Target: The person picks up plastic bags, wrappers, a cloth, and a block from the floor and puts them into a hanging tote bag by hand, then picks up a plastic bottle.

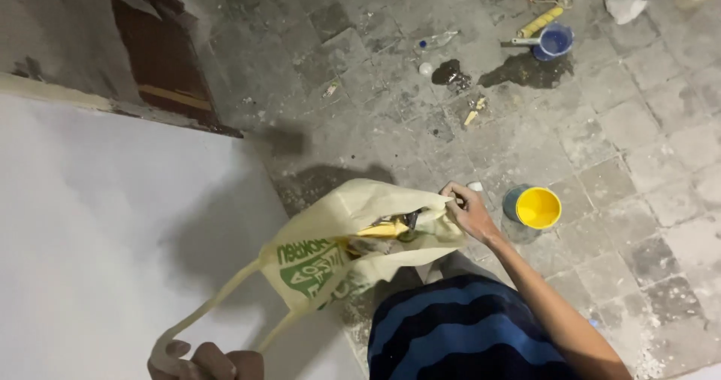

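- At the left of the frame a white wall face fills the space, with a dark reddish panel above it in the upper left.
- Your left hand, at the bottom edge left of centre, is curled shut around the long handles of the cream cloth bag.
- The bag hangs tilted in the lower centre, mouth turned right, yellow and dark things showing inside; it covers the floor beneath it.
- Your right hand pinches the rim of the bag's mouth, fingers closed on the cloth.
- Just right of that hand a yellow-lined pot stands on the stained tile floor.
- In the upper right lie a blue cup, a yellow roller, a dark wet patch and a clear bottle, well apart from your hands.
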